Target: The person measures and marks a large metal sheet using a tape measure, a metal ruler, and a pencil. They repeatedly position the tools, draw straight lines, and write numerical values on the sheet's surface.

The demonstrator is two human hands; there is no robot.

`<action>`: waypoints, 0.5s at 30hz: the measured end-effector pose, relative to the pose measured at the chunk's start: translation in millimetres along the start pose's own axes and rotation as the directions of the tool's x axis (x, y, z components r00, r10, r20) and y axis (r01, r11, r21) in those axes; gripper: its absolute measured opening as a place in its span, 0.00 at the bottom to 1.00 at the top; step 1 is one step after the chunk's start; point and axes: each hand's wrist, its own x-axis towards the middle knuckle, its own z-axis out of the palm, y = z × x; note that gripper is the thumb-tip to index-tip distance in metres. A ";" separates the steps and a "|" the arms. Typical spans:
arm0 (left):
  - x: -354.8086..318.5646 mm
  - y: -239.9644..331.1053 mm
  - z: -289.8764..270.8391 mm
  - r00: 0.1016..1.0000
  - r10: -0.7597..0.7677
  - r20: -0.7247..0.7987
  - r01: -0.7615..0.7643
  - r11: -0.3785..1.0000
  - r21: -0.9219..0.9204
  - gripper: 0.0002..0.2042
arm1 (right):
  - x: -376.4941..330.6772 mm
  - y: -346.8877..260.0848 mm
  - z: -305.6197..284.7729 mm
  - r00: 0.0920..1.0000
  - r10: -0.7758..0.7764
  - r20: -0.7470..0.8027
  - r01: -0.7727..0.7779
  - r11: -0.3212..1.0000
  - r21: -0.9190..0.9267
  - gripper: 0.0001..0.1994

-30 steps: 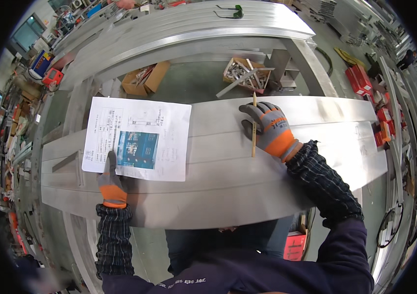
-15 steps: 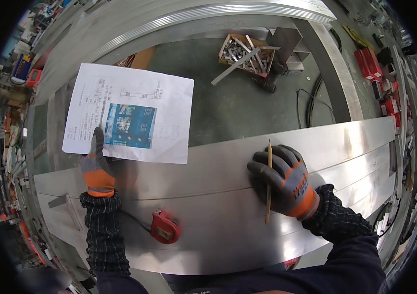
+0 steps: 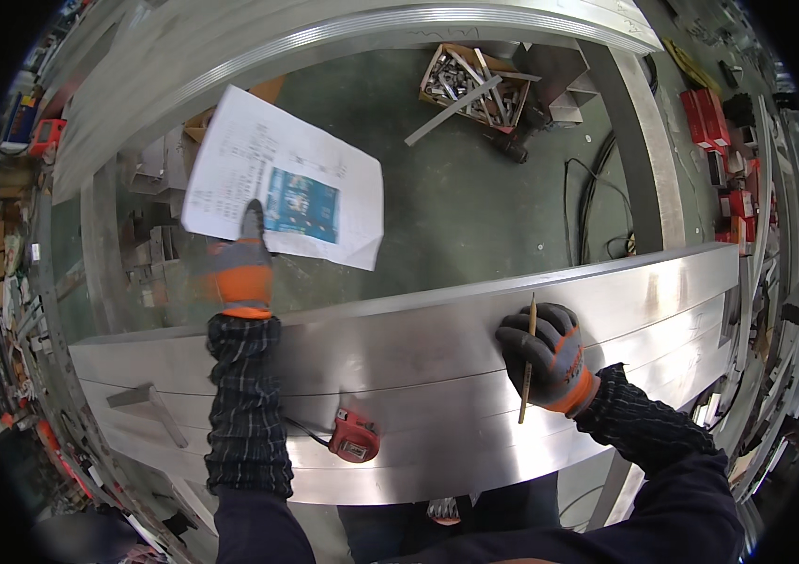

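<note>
My left hand (image 3: 243, 268), in a grey and orange work glove, grips a white printed sheet (image 3: 230, 155) by its lower edge, thumb on top. The sheet carries a blue picture and is tilted, held up beyond the metal panel (image 3: 399, 352). My gloved right hand (image 3: 548, 360) rests on the panel at the right, fingers curled, with a pencil (image 3: 528, 362) held between them. The pencil stands out above and below the fingers. Between my arms lies a red tape measure (image 3: 355, 436) with a dark strap. An angled metal piece (image 3: 148, 412) lies on the panel's left.
On the floor beyond stands a box (image 3: 439, 85) of metal parts with a flat bar across it, beside a dark power drill (image 3: 509, 143). A black cable (image 3: 597, 193) runs near the frame's right beam (image 3: 648, 150). Red boxes (image 3: 705, 119) sit at far right.
My left hand has moved the sheet away from me and to the right, tilting it clockwise, off the panel's edge. My right hand keeps the pencil. The view has shifted slightly.
</note>
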 end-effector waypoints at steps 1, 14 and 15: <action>5.8 15.3 3.4 0.994 -0.103 0.042 0.110 0.967 -0.232 0.25 | 3.4 3.9 -3.0 1.000 0.014 0.007 -0.014 1.000 0.006 0.20; 22.4 70.8 -8.4 0.821 -0.387 0.420 0.498 0.127 -0.858 0.15 | 59.7 -0.9 -13.8 0.981 0.187 0.050 -0.188 0.982 0.016 0.18; 23.2 70.9 -22.9 0.839 -0.361 0.408 0.469 0.096 -0.878 0.16 | 73.3 -4.8 -8.3 0.980 0.196 0.023 -0.196 0.980 0.015 0.20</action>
